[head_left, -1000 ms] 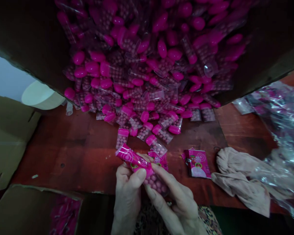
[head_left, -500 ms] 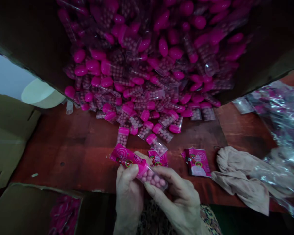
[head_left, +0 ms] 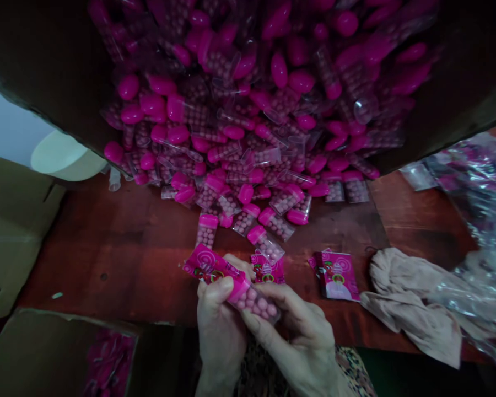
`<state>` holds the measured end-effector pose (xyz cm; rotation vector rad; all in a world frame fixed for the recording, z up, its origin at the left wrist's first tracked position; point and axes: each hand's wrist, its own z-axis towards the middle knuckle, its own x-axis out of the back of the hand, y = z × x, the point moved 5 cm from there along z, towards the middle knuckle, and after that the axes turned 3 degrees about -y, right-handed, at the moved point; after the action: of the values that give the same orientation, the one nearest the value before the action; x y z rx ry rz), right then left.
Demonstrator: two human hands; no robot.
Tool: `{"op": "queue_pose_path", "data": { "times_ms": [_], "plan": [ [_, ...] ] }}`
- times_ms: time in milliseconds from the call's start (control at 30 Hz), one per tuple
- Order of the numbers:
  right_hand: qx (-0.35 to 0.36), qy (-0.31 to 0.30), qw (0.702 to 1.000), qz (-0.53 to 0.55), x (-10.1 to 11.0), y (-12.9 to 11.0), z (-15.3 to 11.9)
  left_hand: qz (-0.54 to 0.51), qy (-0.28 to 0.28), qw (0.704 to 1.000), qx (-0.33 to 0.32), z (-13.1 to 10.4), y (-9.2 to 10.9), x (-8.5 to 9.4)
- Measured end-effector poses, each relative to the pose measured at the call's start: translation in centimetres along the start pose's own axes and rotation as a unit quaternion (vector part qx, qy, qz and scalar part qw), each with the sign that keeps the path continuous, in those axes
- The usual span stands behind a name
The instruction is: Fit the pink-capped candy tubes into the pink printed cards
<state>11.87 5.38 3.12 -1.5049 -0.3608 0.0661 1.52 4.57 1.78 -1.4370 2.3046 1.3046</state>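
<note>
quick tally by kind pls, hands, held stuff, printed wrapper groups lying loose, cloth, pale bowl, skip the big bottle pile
Left hand and right hand: 2
Held bottle: 1
Held wrapper: 1
Loose wrapper groups: 2 (pieces in each can't be counted)
Beige cloth: 1
Pale bowl: 1
Total: 8

at four o'clock a pale, crumpled cloth (head_left: 413,317) lies on the reddish-brown tabletop (head_left: 119,248), meeting the shiny see-through plastic (head_left: 485,220) at three o'clock. a whitish tub (head_left: 64,157) sits just past nine o'clock; a cardboard panel (head_left: 16,231) stands just short of nine. at eight, a small white scrap (head_left: 57,295) lies flat.
</note>
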Motion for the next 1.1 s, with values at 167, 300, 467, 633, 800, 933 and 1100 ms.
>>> {"op": "queue_pose_path", "data": {
  "times_ms": [167,300,467,633,800,933,1100],
  "plan": [
    [-0.003,-0.018,1.000,-0.023,-0.4,0.2,0.3,-0.037,0.027,0.998,0.038,0.5,-0.7,0.4],
    [0.009,-0.029,0.999,-0.043,-0.6,0.1,0.6,-0.016,0.018,0.998,0.059,0.7,-0.6,0.0],
    [0.008,-0.028,0.999,-0.045,-0.6,0.2,0.7,0.009,0.038,0.998,0.056,0.9,-0.4,-0.2],
    [0.011,-0.028,0.999,-0.039,-0.8,0.4,0.5,0.001,0.027,1.000,0.014,1.1,0.3,0.0],
    [0.014,-0.013,0.999,-0.035,-0.4,0.3,0.7,-0.010,0.027,0.999,0.022,0.9,-0.4,0.1],
    [0.000,0.018,0.999,-0.031,0.5,0.3,1.0,-0.026,-0.021,0.999,-0.003,0.5,-1.3,-0.4],
    [-0.018,0.031,0.999,0.018,0.5,0.6,0.9,-0.024,-0.016,0.999,0.015,0.8,-1.7,0.1]
  ]
}}
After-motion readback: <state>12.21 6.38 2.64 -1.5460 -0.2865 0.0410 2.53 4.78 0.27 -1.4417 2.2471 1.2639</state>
